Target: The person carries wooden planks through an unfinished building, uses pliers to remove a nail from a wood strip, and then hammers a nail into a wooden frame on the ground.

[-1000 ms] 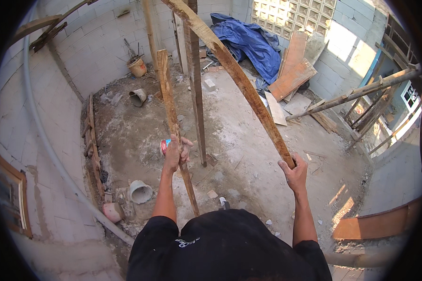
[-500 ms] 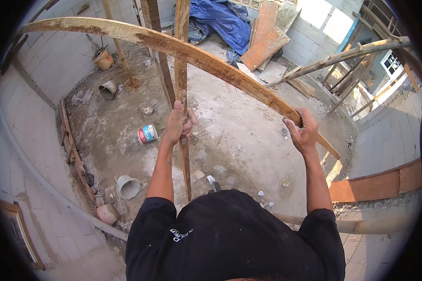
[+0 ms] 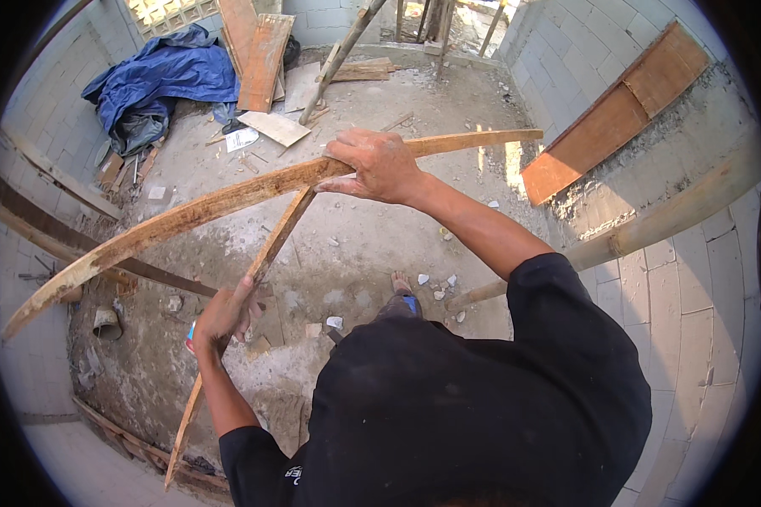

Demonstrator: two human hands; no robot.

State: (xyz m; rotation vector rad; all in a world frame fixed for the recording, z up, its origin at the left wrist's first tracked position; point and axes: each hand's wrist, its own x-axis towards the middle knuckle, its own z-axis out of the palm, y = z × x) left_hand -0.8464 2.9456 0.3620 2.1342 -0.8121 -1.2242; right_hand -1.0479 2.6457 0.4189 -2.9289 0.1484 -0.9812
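Since the earlier frame, the long wooden batten [image 3: 228,198] has been swung round, now slanting from far right to near left, and is clasped by the right hand [image 3: 376,165] farther in from its right end. The shorter batten [image 3: 281,233] is wrapped mid-length by the left hand [image 3: 224,317]; whether the battens touch cannot be told. Balance is probably best kept by gripping nearer the long batten's middle. Turning seems hemmed by the timber post [image 3: 169,275] at left and the bamboo pole [image 3: 668,211] at right.

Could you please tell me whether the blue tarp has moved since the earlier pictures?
No: the blue tarp lies just left of the leaning brown panels, as before; only the view has turned.
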